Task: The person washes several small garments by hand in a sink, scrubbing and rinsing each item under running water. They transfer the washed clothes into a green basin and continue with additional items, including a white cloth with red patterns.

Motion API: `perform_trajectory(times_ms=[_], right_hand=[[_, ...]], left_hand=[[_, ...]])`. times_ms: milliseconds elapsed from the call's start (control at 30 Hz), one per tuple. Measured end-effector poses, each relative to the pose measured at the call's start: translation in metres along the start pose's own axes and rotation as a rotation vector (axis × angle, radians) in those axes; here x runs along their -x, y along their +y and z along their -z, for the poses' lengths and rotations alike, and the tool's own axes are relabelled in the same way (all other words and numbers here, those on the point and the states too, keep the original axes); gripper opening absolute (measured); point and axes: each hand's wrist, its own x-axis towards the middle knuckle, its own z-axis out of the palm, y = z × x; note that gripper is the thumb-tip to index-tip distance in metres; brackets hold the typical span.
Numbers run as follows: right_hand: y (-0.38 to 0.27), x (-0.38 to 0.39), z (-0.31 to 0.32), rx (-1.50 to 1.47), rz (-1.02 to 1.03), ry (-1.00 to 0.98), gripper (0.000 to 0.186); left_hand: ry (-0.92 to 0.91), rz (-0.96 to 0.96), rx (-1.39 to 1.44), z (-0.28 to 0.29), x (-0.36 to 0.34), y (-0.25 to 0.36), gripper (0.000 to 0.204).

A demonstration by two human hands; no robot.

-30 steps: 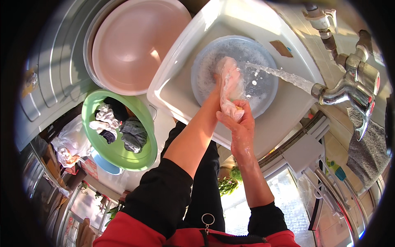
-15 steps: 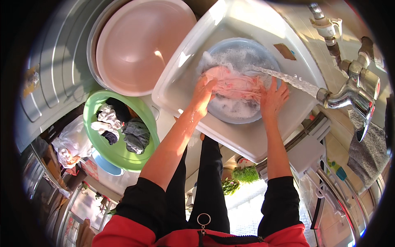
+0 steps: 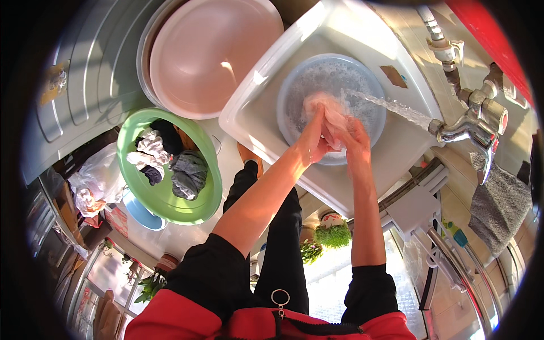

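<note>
Pale pink cloth (image 3: 331, 116) located in the clear round basin (image 3: 294, 102), itself seated in the white sink (image 3: 255, 122), directly under the water stream (image 3: 391, 106) from the metal tap (image 3: 473, 127). Cloth bunched between both hands, lying forward of and slightly above the palms, long axis running roughly from the wrists toward the far rim of the basin. Left hand (image 3: 311, 141) flattened, fingers pressed together against the near-left side of the cloth. Right hand (image 3: 354, 139) curled, pinching the cloth from the right. Both hands touching the cloth; neither clearly nearer. Stream landing on the cloth's right upper edge, just beside the right hand. Green bowl (image 3: 170, 201) of dark and white garments well apart to the left, pink tub (image 3: 212, 54) beyond it.
</note>
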Motion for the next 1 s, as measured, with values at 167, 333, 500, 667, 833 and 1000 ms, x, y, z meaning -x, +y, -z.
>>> perform_trajectory(times_ms=[167,333,500,667,833,1000], right_hand=[[-0.038,0.062,0.025,0.184,-0.024,0.086,0.031],[-0.001,0.024,0.063,-0.434,0.060,0.107,0.023],[0.012,0.012,0.055,-0.602,0.142,-0.024,0.028],[-0.027,0.022,0.038,-0.211,0.365,0.174,0.034],[-0.036,0.034,0.028,-0.177,0.392,0.282,0.031],[-0.014,0.008,0.074,-0.522,0.022,0.132,0.026]], left_hand=[[-0.064,-0.187,-0.014,-0.032,0.004,-0.010,0.029],[-0.392,-0.183,0.168,-0.044,0.047,-0.057,0.029],[-0.521,-0.100,0.283,-0.043,0.056,-0.055,0.045],[-0.110,0.039,0.135,-0.031,0.058,-0.040,0.054],[-0.196,-0.256,0.209,-0.068,0.039,-0.054,0.039],[0.453,-1.089,-0.902,-0.104,0.035,-0.068,0.012]])
